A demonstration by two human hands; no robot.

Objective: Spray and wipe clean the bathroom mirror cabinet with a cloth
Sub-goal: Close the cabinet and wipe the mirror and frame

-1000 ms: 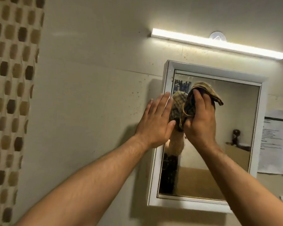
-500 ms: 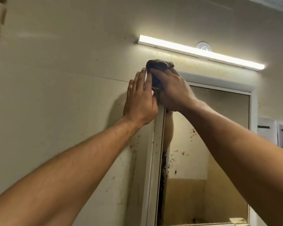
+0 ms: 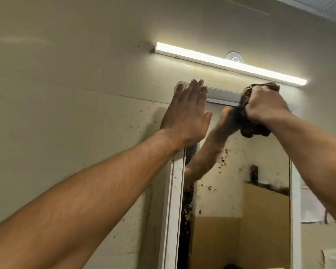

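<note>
The white-framed mirror cabinet (image 3: 175, 191) hangs on the beige wall, its glass speckled with brown spots. My left hand (image 3: 186, 115) lies flat with straight fingers against the cabinet's top left corner. My right hand (image 3: 264, 105) grips a bunched dark cloth (image 3: 250, 129) and holds it against the top frame of the cabinet, right of the middle. The mirror reflects my arm and the cloth.
A lit white strip light (image 3: 229, 64) is fixed to the wall just above the cabinet. Papers (image 3: 314, 208) hang on the wall to the right of the cabinet. The wall left of the frame shows brown specks.
My right hand with the cloth has slid from the cabinet's top left corner rightwards along the top frame. My left hand has stayed flat at the top left corner. The view has moved closer.
</note>
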